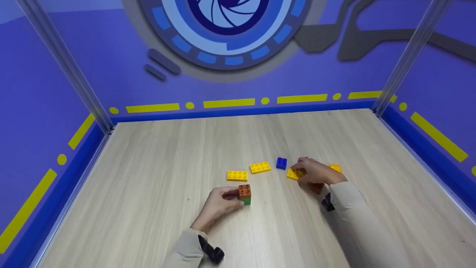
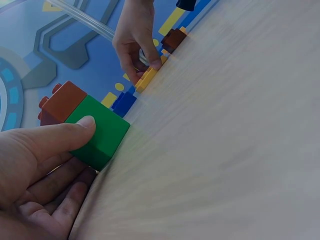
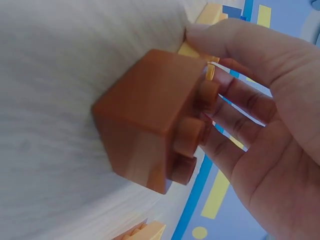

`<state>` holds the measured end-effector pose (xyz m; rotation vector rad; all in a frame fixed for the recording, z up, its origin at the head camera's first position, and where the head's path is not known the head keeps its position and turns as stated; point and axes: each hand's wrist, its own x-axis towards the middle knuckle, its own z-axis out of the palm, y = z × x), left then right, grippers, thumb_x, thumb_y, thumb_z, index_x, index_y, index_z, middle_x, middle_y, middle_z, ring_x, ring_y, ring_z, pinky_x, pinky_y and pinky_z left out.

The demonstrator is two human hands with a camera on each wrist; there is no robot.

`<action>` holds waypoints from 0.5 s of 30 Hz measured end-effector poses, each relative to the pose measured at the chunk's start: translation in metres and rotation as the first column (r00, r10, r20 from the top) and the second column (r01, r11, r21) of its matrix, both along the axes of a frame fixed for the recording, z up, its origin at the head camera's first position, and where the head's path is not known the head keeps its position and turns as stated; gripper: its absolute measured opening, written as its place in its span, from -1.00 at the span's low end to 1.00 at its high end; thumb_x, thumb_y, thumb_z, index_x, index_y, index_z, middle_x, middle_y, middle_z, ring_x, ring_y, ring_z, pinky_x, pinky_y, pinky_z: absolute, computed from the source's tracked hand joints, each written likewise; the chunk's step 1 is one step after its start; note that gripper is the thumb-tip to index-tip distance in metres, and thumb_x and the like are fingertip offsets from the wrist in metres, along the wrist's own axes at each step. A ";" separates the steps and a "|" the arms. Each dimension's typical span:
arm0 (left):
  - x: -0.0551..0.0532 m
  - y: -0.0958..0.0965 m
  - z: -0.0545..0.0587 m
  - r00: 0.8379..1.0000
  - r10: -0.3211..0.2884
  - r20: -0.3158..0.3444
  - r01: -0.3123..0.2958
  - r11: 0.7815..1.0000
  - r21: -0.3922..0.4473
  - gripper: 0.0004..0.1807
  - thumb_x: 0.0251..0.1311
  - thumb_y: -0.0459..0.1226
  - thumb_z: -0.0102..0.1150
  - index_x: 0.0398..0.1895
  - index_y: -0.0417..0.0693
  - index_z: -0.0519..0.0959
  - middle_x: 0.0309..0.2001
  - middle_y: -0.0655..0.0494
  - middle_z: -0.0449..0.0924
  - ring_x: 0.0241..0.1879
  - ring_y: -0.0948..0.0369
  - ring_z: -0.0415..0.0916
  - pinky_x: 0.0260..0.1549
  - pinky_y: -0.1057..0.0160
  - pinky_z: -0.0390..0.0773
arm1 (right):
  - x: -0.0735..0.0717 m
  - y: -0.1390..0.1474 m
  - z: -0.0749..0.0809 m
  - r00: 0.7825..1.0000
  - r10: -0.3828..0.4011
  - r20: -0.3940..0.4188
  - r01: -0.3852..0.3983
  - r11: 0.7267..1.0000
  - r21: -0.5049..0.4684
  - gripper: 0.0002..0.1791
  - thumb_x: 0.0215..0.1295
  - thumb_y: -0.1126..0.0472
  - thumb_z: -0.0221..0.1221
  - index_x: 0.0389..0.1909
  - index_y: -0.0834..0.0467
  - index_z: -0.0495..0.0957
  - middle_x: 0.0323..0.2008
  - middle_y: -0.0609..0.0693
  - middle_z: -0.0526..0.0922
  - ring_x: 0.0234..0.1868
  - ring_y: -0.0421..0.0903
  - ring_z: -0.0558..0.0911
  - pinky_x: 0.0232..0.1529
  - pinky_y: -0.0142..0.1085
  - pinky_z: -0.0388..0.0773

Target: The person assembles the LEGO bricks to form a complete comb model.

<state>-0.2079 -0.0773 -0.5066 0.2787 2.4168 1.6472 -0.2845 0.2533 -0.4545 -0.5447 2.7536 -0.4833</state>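
Near the middle of the table, my left hand [image 1: 217, 206] grips a two-brick stack between thumb and fingers. Its top is a brown brick [image 1: 244, 190] with studs up; below that sits a green brick [image 2: 100, 130], its base at the tabletop. Further right, my right hand [image 1: 316, 173] pinches a flat yellow brick [image 1: 292, 174] low at the table, partly covered by the fingers. A second brown brick [image 3: 145, 105] stands on the table under the right palm, apart from the pinching fingers and mostly hidden in the head view.
To the left of the right hand lie a small blue brick [image 1: 281, 163] and two flat yellow bricks, one nearer the blue brick [image 1: 260, 167] and one by the stack. Another yellow brick [image 1: 335, 168] shows beyond the right wrist. Printed blue panels [image 1: 223, 89] wall the wooden table [image 1: 156, 178].
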 end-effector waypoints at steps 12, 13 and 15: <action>0.000 -0.001 -0.001 1.000 -0.015 -0.008 0.015 0.999 0.035 -0.53 -0.03 -0.33 0.41 0.05 -0.09 0.62 0.01 0.00 0.67 0.04 0.09 0.58 0.11 0.08 0.53 | 0.001 -0.004 0.000 0.995 0.091 -0.036 -0.094 0.993 -0.070 -0.57 0.15 0.29 0.31 0.09 0.15 0.60 -0.13 0.01 0.57 -0.21 -0.11 0.49 -0.07 -0.21 0.58; -0.001 -0.001 0.000 1.000 -0.019 -0.011 0.020 0.999 0.034 -0.52 -0.03 -0.33 0.41 0.05 -0.09 0.62 0.01 0.00 0.66 0.04 0.09 0.58 0.12 0.08 0.53 | 0.001 -0.005 0.001 0.995 0.090 -0.037 -0.093 0.993 -0.072 -0.57 0.15 0.28 0.31 0.09 0.15 0.60 -0.13 0.01 0.56 -0.22 -0.11 0.49 -0.08 -0.22 0.59; -0.001 -0.001 0.000 1.000 -0.021 -0.010 0.021 0.999 0.030 -0.52 -0.04 -0.32 0.42 0.05 -0.08 0.62 0.02 0.01 0.66 0.05 0.09 0.57 0.13 0.08 0.52 | 0.002 -0.006 0.002 0.996 0.084 -0.037 -0.086 0.994 -0.071 -0.57 0.15 0.27 0.32 0.09 0.14 0.60 -0.13 0.00 0.56 -0.22 -0.11 0.49 -0.09 -0.24 0.59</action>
